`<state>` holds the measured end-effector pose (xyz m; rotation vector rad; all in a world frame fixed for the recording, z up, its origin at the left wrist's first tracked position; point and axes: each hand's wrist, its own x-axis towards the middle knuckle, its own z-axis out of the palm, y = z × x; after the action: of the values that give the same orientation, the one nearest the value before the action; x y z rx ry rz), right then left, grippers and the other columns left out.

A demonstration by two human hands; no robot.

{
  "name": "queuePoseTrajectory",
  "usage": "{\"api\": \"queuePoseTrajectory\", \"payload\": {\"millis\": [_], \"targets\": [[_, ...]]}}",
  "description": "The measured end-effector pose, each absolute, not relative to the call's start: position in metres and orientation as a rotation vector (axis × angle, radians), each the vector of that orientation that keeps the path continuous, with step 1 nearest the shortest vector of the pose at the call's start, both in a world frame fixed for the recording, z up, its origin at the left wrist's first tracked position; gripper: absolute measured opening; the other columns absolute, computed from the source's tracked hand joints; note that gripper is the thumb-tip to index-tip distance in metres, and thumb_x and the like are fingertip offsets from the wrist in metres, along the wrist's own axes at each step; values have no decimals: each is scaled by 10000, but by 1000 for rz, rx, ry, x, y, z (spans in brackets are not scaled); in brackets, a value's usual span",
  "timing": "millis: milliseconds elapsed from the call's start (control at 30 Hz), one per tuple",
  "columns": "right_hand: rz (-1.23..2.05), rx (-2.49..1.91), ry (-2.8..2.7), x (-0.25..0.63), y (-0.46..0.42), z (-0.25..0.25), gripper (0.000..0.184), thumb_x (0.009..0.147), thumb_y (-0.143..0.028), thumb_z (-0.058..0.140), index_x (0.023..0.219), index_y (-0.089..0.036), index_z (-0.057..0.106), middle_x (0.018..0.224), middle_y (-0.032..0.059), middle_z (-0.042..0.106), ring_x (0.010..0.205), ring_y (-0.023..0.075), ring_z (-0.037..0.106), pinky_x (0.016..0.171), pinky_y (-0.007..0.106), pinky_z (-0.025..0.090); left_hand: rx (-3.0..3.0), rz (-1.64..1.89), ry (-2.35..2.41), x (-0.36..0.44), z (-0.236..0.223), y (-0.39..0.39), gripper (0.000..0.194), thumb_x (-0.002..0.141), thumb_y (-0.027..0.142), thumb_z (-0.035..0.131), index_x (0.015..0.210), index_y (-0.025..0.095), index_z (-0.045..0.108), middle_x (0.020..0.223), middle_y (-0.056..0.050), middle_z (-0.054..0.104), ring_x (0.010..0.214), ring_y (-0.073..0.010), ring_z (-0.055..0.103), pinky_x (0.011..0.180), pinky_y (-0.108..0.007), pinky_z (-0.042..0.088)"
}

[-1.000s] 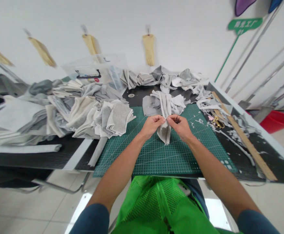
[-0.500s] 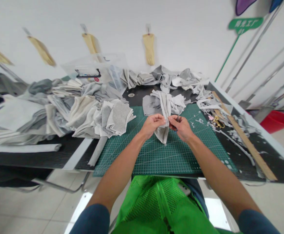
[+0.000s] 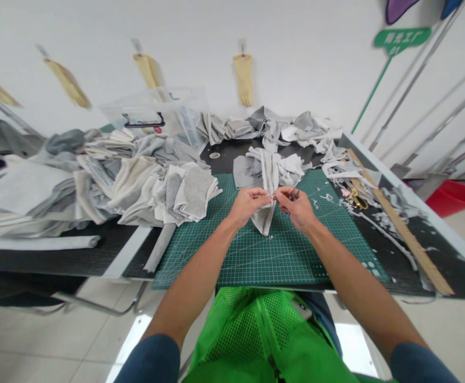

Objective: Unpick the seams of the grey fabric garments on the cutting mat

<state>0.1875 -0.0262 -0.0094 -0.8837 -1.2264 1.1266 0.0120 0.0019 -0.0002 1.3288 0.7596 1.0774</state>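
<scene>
A folded length of grey-white cloth stands between my hands over the green cutting mat. A thin white cloth strip crosses the cloth's middle. My left hand pinches the strip from the left with thumb and forefinger. From the right, my right hand pinches it too, fingertips almost meeting the left ones. Something dark and blue shows at the right fingers, too small to name. Just behind lie loose grey and white cloth pieces.
Heaped grey cloths cover the left side, before a clear plastic box. On the right are a wooden ruler, gold-handled scissors and white scraps. A tape ring lies behind the mat. A red bucket stands beyond the table.
The thin strip now shows between my fingertips. The cloth's lower end has swung slightly left, and both hands stay in nearly the same place.
</scene>
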Motion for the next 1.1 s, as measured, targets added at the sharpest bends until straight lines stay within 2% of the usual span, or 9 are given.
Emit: {"api": "queuePoseTrajectory", "payload": {"millis": [100, 267, 433, 567, 667, 767, 867, 967, 1100], "targets": [[1115, -896, -1224, 187, -26, -9, 431, 737, -614, 842, 849, -221, 706, 666, -12, 568, 555, 112, 368, 494, 268, 273, 1383, 1085, 818, 14, 0, 1, 219, 698, 322, 839, 803, 137, 786, 742, -34, 721, 653, -117, 576, 658, -261, 421], [1143, -883, -1189, 187, -26, -7, 431, 763, -611, 810, 887, -227, 657, 779, 7, 631, 565, 107, 380, 485, 264, 254, 1410, 1148, 882, 15, 0, 1, 185, 730, 322, 810, 777, 147, 777, 698, -12, 690, 630, -107, 539, 626, -251, 383], [1166, -878, -1167, 192, -19, -18, 350, 755, -417, 781, 1002, -237, 610, 842, -9, 627, 622, 119, 470, 527, 253, 330, 1371, 1189, 890, 15, 2, 0, 197, 713, 328, 828, 764, 146, 771, 691, -7, 685, 626, -106, 533, 632, -251, 396], [1023, -944, -1295, 195, -14, -29, 380, 748, -245, 680, 1115, -242, 581, 1093, 25, 665, 807, 146, 572, 718, 280, 469, 1328, 1223, 892, 15, 3, 2, 202, 702, 324, 838, 760, 143, 771, 706, -14, 697, 650, -110, 557, 653, -250, 411], [847, -1050, -1466, 194, -11, -35, 394, 811, -242, 635, 1201, -238, 579, 1219, 64, 655, 939, 181, 600, 889, 347, 501, 1270, 1229, 862, 13, 1, 5, 211, 698, 323, 843, 779, 141, 773, 745, -22, 714, 686, -115, 587, 685, -249, 434], [768, -1094, -1523, 193, -7, -41, 502, 870, -282, 626, 1358, -219, 526, 1288, 112, 645, 1017, 210, 621, 976, 403, 500, 1203, 1221, 791, 11, -2, 9, 226, 706, 331, 847, 796, 142, 763, 769, -19, 713, 704, -110, 597, 708, -243, 452], [770, -1080, -1564, 194, -4, -48, 626, 919, -320, 612, 1508, -221, 423, 1241, 116, 676, 989, 218, 656, 958, 419, 523, 1143, 1244, 756, 11, -3, 10, 258, 695, 341, 865, 813, 151, 738, 772, -6, 701, 702, -105, 597, 715, -241, 466], [757, -1084, -1611, 196, -5, -49, 665, 969, -378, 586, 1581, -246, 363, 1085, 83, 713, 820, 209, 675, 848, 406, 560, 1124, 1268, 743, 12, -4, 10, 299, 687, 353, 878, 861, 159, 730, 849, -19, 726, 747, -114, 624, 753, -250, 490], [628, -1168, -1658, 196, -14, -35, 605, 1002, -454, 546, 1559, -238, 447, 893, 56, 717, 742, 228, 661, 824, 415, 559, 1163, 1250, 715, 14, -6, 10, 301, 738, 387, 844, 887, 160, 716, 958, -56, 760, 816, -128, 655, 813, -266, 507]]}}
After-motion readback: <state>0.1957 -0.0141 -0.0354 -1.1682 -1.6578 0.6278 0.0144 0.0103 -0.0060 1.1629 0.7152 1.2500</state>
